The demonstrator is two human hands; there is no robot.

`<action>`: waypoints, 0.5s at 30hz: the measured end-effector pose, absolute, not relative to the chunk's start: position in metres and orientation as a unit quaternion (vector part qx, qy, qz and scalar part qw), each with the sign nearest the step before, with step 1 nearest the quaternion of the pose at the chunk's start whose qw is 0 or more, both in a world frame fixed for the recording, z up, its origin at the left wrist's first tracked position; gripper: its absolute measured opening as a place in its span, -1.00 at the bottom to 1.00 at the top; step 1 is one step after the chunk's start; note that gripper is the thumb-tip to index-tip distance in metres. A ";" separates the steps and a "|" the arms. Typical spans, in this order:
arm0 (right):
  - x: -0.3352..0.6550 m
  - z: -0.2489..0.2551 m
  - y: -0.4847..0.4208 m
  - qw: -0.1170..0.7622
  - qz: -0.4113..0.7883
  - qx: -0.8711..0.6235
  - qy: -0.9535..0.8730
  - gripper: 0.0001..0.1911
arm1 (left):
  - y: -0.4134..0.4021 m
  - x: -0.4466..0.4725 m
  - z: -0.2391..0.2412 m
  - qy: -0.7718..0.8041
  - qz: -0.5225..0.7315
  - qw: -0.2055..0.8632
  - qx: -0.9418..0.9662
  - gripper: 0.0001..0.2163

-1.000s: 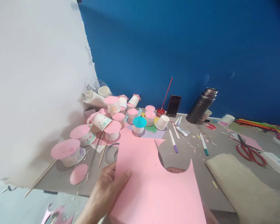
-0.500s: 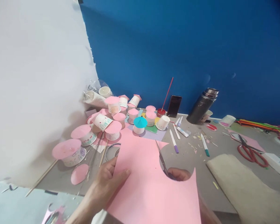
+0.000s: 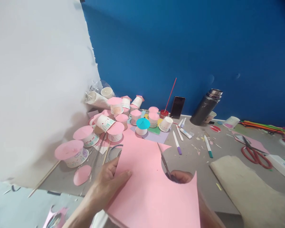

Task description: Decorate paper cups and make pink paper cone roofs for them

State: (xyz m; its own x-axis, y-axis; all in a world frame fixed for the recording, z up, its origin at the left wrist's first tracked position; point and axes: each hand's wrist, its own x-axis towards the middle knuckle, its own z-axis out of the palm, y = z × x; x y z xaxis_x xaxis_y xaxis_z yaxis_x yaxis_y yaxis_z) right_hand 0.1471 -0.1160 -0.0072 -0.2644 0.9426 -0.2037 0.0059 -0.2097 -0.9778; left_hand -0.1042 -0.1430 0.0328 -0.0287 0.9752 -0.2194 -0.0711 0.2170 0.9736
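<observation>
One left hand (image 3: 109, 182), one right hand (image 3: 182, 176), lower centre. Two scissors (image 3: 165, 163), centre and far right. One flask (image 3: 204, 109). One phone (image 3: 177, 107). One blue-topped cup (image 3: 142, 124), centre. At least ten pink-topped cups (image 3: 69, 150), left to centre.

Left hand (image 3: 109, 182): bare. Thumb (image 3: 123, 178) long, tapering slightly to a rounded tip; nail detail too soft to record. Fingers (image 3: 112, 166) only partly visible, narrower than the thumb, tips hidden.

Left forearm (image 3: 84, 203): bare from wrist to lower edge of view. Outline smooth, slimmest at the wrist; surface plain.

Right hand (image 3: 183, 176): bare, small portion visible, rounded knuckle contours; remainder hidden.

Right forearm (image 3: 207, 210): bare along the short stretch in view, inner side hidden, outer edge slightly blurred.

Clothing: white patch (image 3: 99, 219) beside the left forearm, plain, cut off by the lower edge; cannot tell whether it is worn.
</observation>
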 end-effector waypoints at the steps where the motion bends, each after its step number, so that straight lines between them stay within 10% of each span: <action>1: 0.147 -0.007 -0.116 0.372 0.629 -0.482 -0.484 -0.67 | -0.143 -0.105 0.033 0.542 0.467 0.561 0.416 -0.54; 15: 0.151 -0.010 -0.115 0.349 0.617 -0.472 -0.524 -0.56 | -0.137 -0.115 0.033 0.530 0.444 0.575 0.437 -0.52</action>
State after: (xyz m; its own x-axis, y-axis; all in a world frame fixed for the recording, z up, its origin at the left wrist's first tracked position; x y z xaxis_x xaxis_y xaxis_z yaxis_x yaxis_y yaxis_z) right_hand 0.1515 -0.1147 -0.0097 -0.3110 0.9255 -0.2163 0.0628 -0.2071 -0.9763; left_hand -0.1145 -0.1375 0.0326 0.0446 0.9741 -0.2218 -0.0473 0.2238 0.9735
